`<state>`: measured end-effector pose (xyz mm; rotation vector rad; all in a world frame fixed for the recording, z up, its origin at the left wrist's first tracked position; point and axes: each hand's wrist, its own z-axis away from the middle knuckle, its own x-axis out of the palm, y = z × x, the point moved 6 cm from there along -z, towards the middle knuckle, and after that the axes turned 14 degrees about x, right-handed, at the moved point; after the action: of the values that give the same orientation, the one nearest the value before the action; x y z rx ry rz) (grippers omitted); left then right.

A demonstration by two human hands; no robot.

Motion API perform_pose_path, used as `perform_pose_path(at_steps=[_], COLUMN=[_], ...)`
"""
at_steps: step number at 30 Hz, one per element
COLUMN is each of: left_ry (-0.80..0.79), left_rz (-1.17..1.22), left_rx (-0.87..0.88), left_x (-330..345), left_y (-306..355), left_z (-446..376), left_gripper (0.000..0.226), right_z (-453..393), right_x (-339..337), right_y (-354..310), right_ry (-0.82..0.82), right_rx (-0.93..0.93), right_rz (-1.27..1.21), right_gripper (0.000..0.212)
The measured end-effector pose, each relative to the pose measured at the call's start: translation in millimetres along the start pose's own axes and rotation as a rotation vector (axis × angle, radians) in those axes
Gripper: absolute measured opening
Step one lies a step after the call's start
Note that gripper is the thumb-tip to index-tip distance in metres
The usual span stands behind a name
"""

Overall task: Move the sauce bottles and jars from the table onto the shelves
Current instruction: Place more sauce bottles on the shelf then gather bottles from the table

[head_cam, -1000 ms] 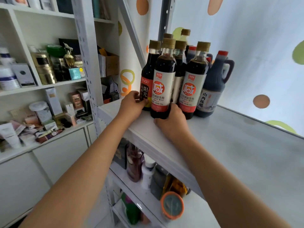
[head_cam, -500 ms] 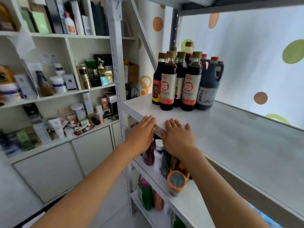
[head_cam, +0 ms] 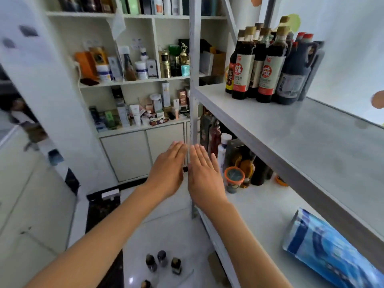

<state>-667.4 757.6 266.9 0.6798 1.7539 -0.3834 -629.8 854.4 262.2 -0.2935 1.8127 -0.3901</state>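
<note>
Hands side by side in mid-air beside shelf post [head_cam: 194,113], both flat, fingers straight, holding nothing: left hand [head_cam: 166,173], right hand [head_cam: 204,177]. Sauce bottles [head_cam: 264,65] clustered upright at back-left of upper shelf [head_cam: 301,134]. More bottles and orange-lidded jar [head_cam: 234,179] on lower shelf [head_cam: 261,213]. Blue bag [head_cam: 330,252] lying there too. Small dark bottles [head_cam: 163,261] far below on pale surface.

Your sauce bottles [head_cam: 268,67] stand clustered at the upper shelf's [head_cam: 301,138] back-left corner. Jars [head_cam: 234,179] and more bottles sit on the shelf below [head_cam: 261,210], a bag [head_cam: 330,250] lying to their right. Small bottles [head_cam: 162,261] stand on the floor beneath your hands.
</note>
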Motion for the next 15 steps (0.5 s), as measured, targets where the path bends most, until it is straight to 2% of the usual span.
perform_pose_path(at_steps=[4, 10, 15], left_ry=[-0.011, 0.021, 0.065], left_rz=[-0.132, -0.115, -0.122], left_rx=[-0.235, -0.507, -0.704], left_x=[-8, -24, -53], left_y=[-30, -72, -101], left_z=[85, 220, 328], left_gripper=[0.065, 0.06, 0.061], right_z=[35, 103, 167], right_x=[17, 72, 112], right_y=[-45, -140, -230], right_ry=[-0.088, -0.227, -0.269], right_rx=[-0.113, -0.306, -0.496], right_rz=[-0.064, -0.198, -0.257], right_gripper=[0.057, 0.052, 0.061])
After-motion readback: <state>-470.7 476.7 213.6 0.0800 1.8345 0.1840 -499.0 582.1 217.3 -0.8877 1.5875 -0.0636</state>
